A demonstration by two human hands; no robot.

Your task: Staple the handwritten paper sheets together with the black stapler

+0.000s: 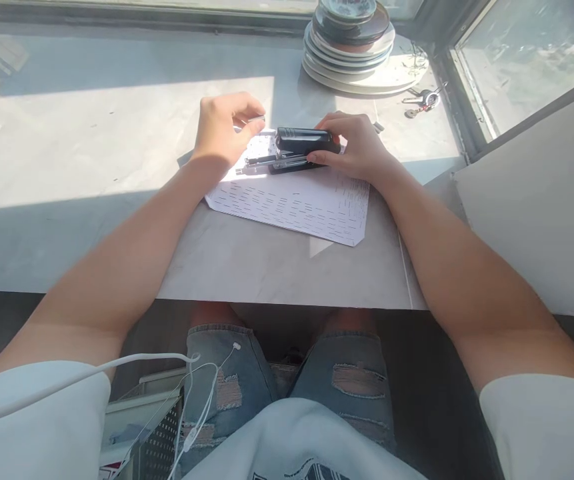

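Observation:
A black stapler (pixel 303 140) lies over a printed white sheet (pixel 287 203) on the pale counter, its top raised and the metal tray showing, pointing left. My right hand (pixel 354 145) is closed around the stapler's right end, thumb low and fingers over the top. To the left of the stapler my left hand (pixel 227 130) pinches a small, thin, greyish piece between thumb and fingertips, above the sheet's upper left part. It looks like a strip of staples, but it is too small to be certain. Bright sunlight falls on the sheet's upper part.
A stack of plates (pixel 349 57) with a bowl on top stands at the back right by the window. Keys (pixel 424 100) lie right of it. The counter's front edge (pixel 287 305) runs above my legs. A white cable (pixel 151 357) hangs at the lower left over a drawer unit.

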